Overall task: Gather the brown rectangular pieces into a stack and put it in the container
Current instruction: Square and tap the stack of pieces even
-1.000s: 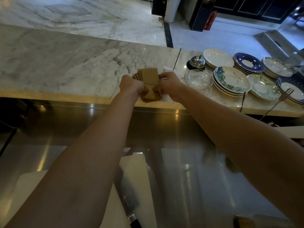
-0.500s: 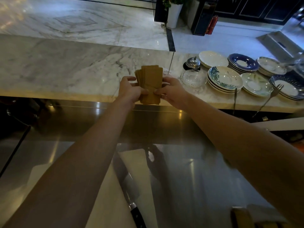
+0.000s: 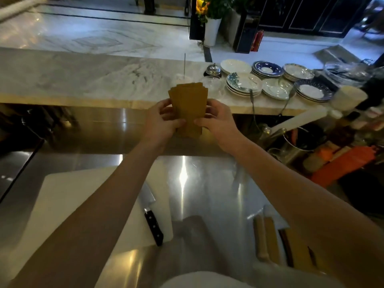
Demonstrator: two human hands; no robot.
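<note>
A fanned stack of brown rectangular pieces (image 3: 190, 104) stands upright in the air, in front of the marble counter's edge. My left hand (image 3: 161, 121) grips its left side and my right hand (image 3: 218, 119) grips its right side, thumbs pressed on the front piece. The top edges of the pieces are slightly staggered. A small clear glass container (image 3: 212, 83) sits on the marble counter just behind the stack, partly hidden by it.
Stacks of plates (image 3: 244, 84) and a metal bell (image 3: 213, 69) crowd the marble counter (image 3: 83, 77) at the right. Below lies a steel worktop (image 3: 207, 183) with a white cutting board (image 3: 72, 204), a black-handled knife (image 3: 151, 219) and wooden-handled tools (image 3: 268, 238). Bottles stand at the far right.
Both hands have lifted the brown pieces off the marble counter and drawn them toward me, over the steel area. The pieces are more squared up than before.
</note>
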